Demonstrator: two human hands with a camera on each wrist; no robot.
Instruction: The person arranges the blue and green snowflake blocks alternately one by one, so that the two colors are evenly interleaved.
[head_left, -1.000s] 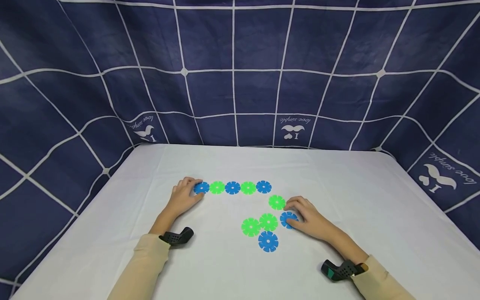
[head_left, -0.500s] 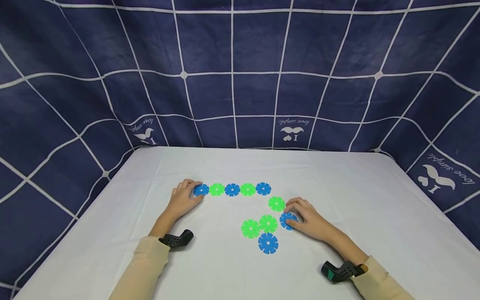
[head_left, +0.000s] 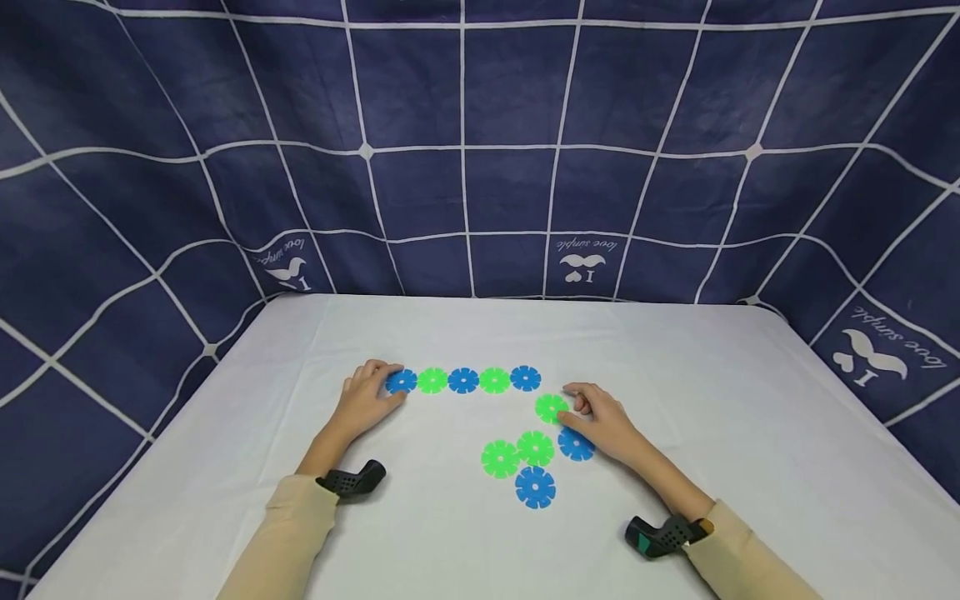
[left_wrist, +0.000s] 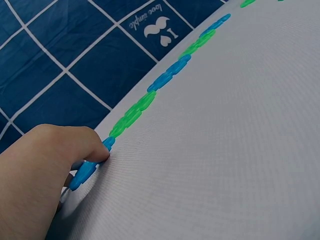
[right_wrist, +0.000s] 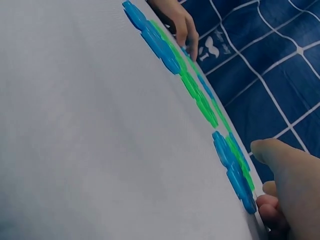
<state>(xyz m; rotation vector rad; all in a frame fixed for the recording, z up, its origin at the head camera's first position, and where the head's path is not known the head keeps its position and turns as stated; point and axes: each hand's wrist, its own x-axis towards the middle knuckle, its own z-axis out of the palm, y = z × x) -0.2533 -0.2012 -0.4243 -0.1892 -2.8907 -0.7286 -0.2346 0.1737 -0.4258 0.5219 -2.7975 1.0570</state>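
Note:
In the head view, my left hand (head_left: 364, 397) holds the leftmost blue interlocking disc (head_left: 402, 381) by its edges, thumb on the near side and fingers on the far side. That disc ends a straight row with a green disc (head_left: 432, 381), a blue disc (head_left: 463, 381), a green disc (head_left: 494, 381) and a blue disc (head_left: 526, 378). Over to the right, my right hand (head_left: 606, 423) is spread beside a loose green disc (head_left: 551, 408), its thumb at the disc's lower right edge and its index finger beyond it. Beneath this hand a blue disc (head_left: 575, 444) lies partly covered.
Nearer the front lie two green discs, one on the left (head_left: 499, 459) and one on the right (head_left: 536, 448), their edges meeting. Just below them is a blue disc (head_left: 535, 487). A white cloth (head_left: 420, 533) covers the table; a dark checked curtain (head_left: 510, 192) hangs behind.
My right hand has left the blue disc and shifted up and left to the loose green disc. My left hand has stayed at the row's left end.

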